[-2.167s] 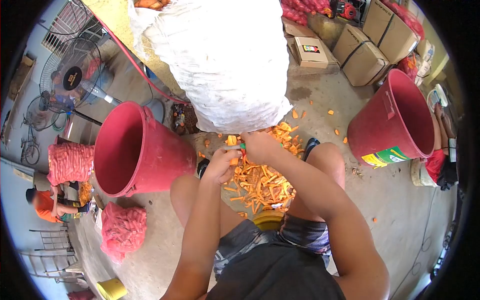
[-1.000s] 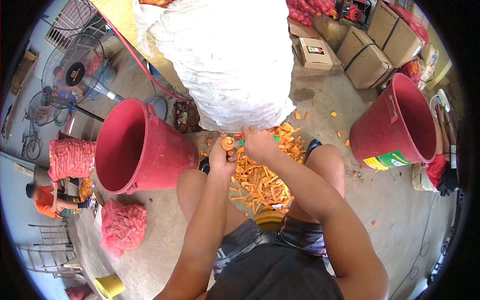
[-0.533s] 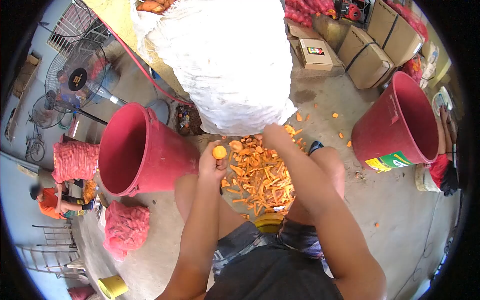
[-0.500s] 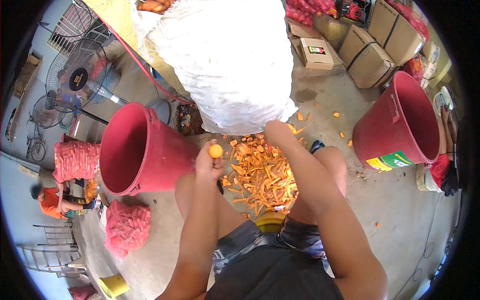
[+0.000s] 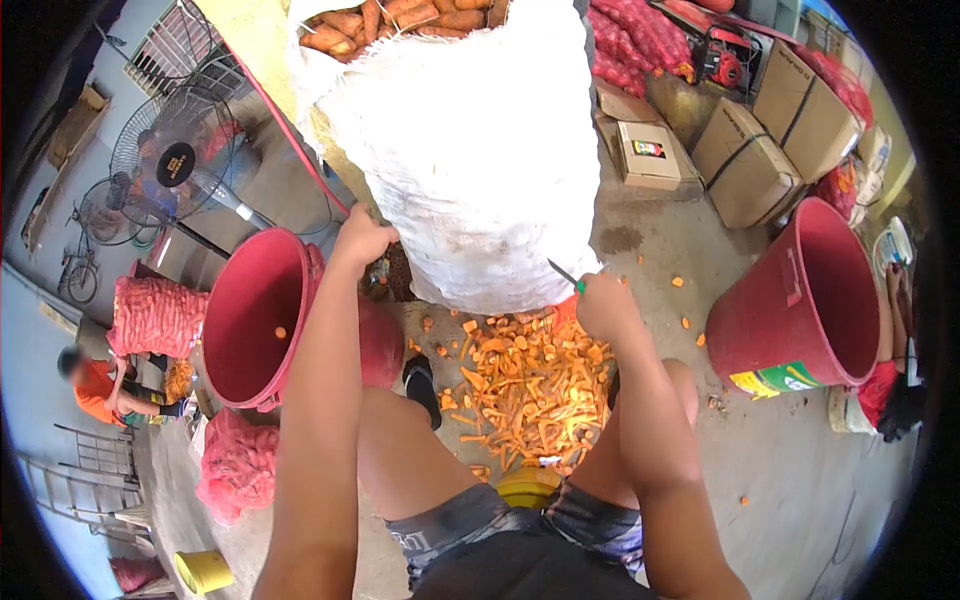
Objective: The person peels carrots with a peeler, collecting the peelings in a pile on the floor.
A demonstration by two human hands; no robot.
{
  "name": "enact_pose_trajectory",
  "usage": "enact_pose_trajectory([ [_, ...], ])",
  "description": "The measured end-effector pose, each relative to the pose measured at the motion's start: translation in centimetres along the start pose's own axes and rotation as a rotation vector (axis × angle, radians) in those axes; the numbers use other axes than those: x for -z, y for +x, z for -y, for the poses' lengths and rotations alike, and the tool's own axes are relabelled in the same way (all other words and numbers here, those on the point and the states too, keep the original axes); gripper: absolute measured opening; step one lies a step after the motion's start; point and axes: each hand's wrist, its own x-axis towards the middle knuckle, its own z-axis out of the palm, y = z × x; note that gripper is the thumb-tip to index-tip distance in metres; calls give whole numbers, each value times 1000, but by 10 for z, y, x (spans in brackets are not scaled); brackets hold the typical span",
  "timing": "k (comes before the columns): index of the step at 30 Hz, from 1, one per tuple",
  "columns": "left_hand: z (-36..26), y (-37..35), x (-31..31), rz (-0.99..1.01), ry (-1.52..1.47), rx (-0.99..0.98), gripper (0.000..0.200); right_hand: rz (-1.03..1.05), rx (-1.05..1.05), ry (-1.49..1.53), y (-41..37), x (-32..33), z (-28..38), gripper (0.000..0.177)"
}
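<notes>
My right hand [image 5: 607, 305] is closed round the green handle of a knife [image 5: 566, 273], its blade pointing up and left in front of the white sack [image 5: 480, 170]. Carrots [image 5: 400, 18] fill the sack's open top. My left hand [image 5: 364, 240] is beside the sack's lower left side, thumb apart from the fingers and nothing visible in it. Inside the left red bin [image 5: 250, 300] shows a cut carrot piece [image 5: 281, 332]. Between my feet, carrot peelings and cut ends [image 5: 535, 385] lie heaped on the floor below the sack.
Another red bin [image 5: 765, 300] stands at the right. A fan [image 5: 175, 160] is at the upper left, with a pink net bag [image 5: 238, 460] near the left bin. Boxes [image 5: 745, 160] are stacked at the back right. A person in orange [image 5: 97, 393] sits far left.
My left hand has let go of the carrot piece and moved up and left towards the sack. A carrot piece now shows in the left bin. The view has tilted up, showing more carrots.
</notes>
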Motion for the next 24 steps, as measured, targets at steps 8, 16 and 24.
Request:
enact_pose_trajectory([
  [8,-31,182,-8,180,1045,-59,47,-32,-60,54,6,20,-11,27],
  [16,-18,173,-21,168,510,236,46,22,-54,96,22,31,-2,31],
  [24,-26,123,-57,370,937,-153,46,58,-50,89,29,3,21,31],
])
